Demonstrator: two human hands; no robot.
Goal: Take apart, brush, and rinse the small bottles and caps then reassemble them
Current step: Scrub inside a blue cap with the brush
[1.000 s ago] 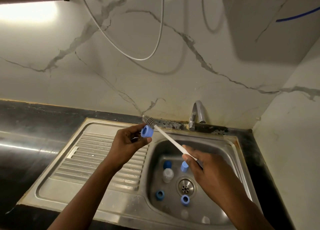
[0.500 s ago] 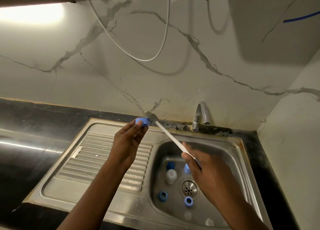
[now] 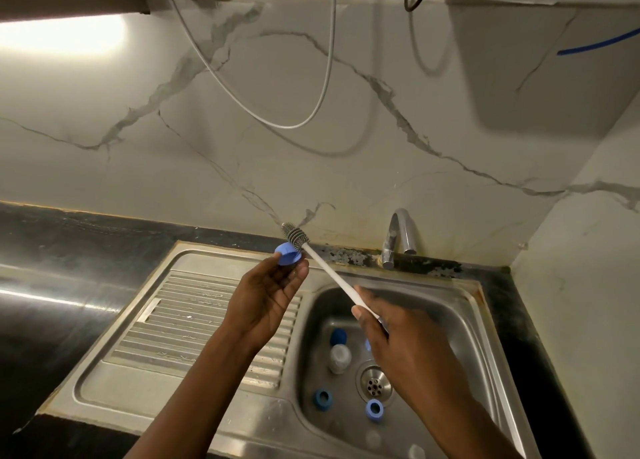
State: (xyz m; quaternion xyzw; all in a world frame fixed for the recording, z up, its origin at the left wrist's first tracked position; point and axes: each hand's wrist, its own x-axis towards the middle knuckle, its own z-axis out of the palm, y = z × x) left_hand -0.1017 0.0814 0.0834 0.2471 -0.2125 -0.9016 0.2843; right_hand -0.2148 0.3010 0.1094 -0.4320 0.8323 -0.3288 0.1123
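The left hand (image 3: 266, 292) pinches a blue cap (image 3: 287, 253) at its fingertips, thumb on one side of the wall and fingers on the other, palm turned up. The cap sits at the far end of this hand, raised over the drainboard. One broad face tilts up and away from the palm. Whether that face is the open one cannot be told. The right hand (image 3: 391, 341) is closed round the near end of the brush (image 3: 332, 275), over the basin (image 3: 460, 306). The brush's long axis runs from the right hand up, away and toward the left hand. Its grey bristle head lies just beyond the left fingertips, at the cap's far rim. Contact between bristles and cap cannot be confirmed. Judged from its look, the cap is light, rigid plastic and probably slippery when wet. Hold it by the side wall, leaving the opening free for the bristles. The brush handle looks thin and stiff. A grip nearer the head would give finer control. Below the right hand a clear bottle (image 3: 340, 357) and loose caps (image 3: 322, 399) lie in the basin, still apart.
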